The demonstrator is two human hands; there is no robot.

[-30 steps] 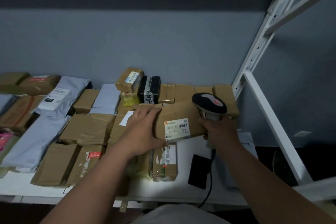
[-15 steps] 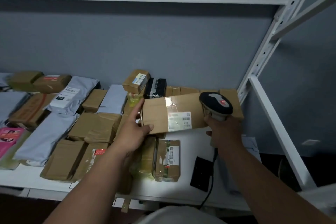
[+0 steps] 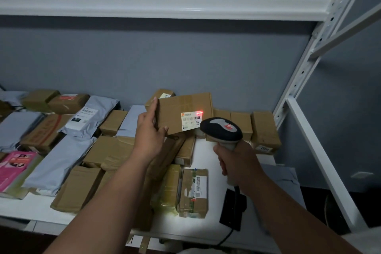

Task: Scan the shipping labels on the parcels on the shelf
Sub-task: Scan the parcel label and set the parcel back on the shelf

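My left hand (image 3: 150, 132) grips the left end of a flat brown cardboard parcel (image 3: 177, 109) and holds it upright above the shelf. Its white shipping label (image 3: 190, 120) faces me, and a red scan light glows at the label's upper right corner. My right hand (image 3: 237, 161) is closed around the grip of a black and grey barcode scanner (image 3: 221, 130), whose head sits just right of and below the label. The scanner's black cable (image 3: 228, 235) runs down over the shelf's front edge.
Many brown boxes (image 3: 111, 150) and grey mailer bags (image 3: 59, 161) cover the white shelf (image 3: 208, 154). A taped parcel (image 3: 193, 192) lies near the front, a black flat object (image 3: 231, 210) beside it. A pink packet (image 3: 14, 167) lies far left. White uprights (image 3: 315, 51) stand right.
My left hand has lifted the parcel higher and turned it upright. The scanner has come round in front of the label, and the red scan light now shows on it.
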